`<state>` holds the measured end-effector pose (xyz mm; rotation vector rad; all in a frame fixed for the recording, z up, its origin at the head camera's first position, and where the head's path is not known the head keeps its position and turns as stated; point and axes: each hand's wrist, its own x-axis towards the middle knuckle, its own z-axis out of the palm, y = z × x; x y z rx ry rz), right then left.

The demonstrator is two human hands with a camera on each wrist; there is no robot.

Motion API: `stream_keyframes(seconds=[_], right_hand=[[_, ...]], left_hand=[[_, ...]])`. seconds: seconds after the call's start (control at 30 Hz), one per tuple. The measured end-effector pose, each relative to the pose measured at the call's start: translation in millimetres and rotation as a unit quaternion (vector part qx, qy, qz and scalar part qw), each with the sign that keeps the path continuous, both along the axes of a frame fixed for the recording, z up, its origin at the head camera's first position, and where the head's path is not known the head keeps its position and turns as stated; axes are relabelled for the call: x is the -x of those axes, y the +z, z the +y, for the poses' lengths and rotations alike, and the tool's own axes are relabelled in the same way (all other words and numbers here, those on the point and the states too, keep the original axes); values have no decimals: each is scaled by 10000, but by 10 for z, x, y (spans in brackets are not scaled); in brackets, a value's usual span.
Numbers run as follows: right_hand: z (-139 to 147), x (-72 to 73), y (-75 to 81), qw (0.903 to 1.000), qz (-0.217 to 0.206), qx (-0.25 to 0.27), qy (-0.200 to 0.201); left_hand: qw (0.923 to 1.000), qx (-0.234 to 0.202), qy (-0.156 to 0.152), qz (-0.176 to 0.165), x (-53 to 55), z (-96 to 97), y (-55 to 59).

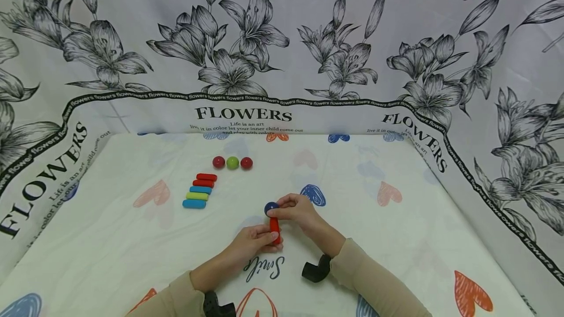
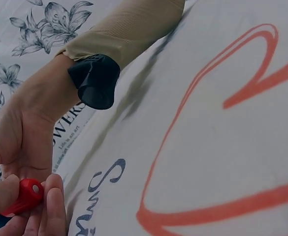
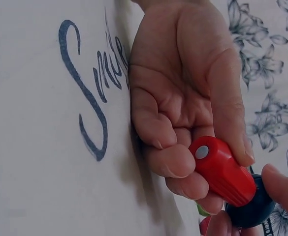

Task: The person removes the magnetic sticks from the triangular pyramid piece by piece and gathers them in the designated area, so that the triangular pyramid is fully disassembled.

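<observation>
My left hand (image 1: pixel 257 239) pinches a red rod (image 1: pixel 275 230) between thumb and fingers. The rod has a small grey dot in its end, seen in both wrist views. A dark blue ball (image 1: pixel 271 209) is pinched by my right hand (image 1: pixel 299 212), thumb on the near side. Ball and rod meet end to end; in the right wrist view the ball (image 3: pixel 252 206) sits right at the far end of the red rod (image 3: pixel 225 172). Both hands are low over the cloth, near the printed word Smile.
Several red, blue and yellow rods (image 1: pixel 197 196) lie in a slanted column to the left. Behind them are two red balls (image 1: pixel 246 163) and a green ball (image 1: pixel 232 162) in a row. A flower-printed curtain (image 1: pixel 282 62) stands around the back and sides of the heart-printed cloth (image 1: pixel 352 180).
</observation>
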<state>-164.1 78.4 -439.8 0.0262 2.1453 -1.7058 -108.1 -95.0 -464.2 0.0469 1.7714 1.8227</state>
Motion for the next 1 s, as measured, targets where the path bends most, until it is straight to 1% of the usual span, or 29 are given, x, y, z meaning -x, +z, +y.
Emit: stream_keyframes(seconds=[0.13,0.2,0.27,0.37,0.43,0.5,0.67,0.8,0.9,1.0], right_hand=[[1,10,5,10000,-61,-60,39],[1,27,6,9998,-183,6,25],[5,66,15,9994,-297,144,-85],[20,136,53,9984,-412,292,-260],[19,177,81,9984,-374,266,-320],[36,205,108,9988,-346,173,-311],[3,289,124,9991,-299,-31,-288],[-28,395,103,9985,-312,-154,-417],[-61,475,79,9979,-350,-128,-528],[-98,541,53,9979,-335,-76,-556]], left_hand=[[10000,-71,-53,-6,7,-11,-2],[9999,20,-121,44,8,-16,-3],[9995,164,-223,121,-3,-14,-4],[9989,249,-355,169,-18,-9,-11],[9989,215,-385,163,-30,-12,-14],[9989,198,-413,118,-11,0,-12],[9984,348,-447,75,-9,-9,18],[9986,220,-479,81,-8,-7,25],[9987,142,-482,70,-9,-7,16],[9988,147,-473,50,-12,-8,11]])
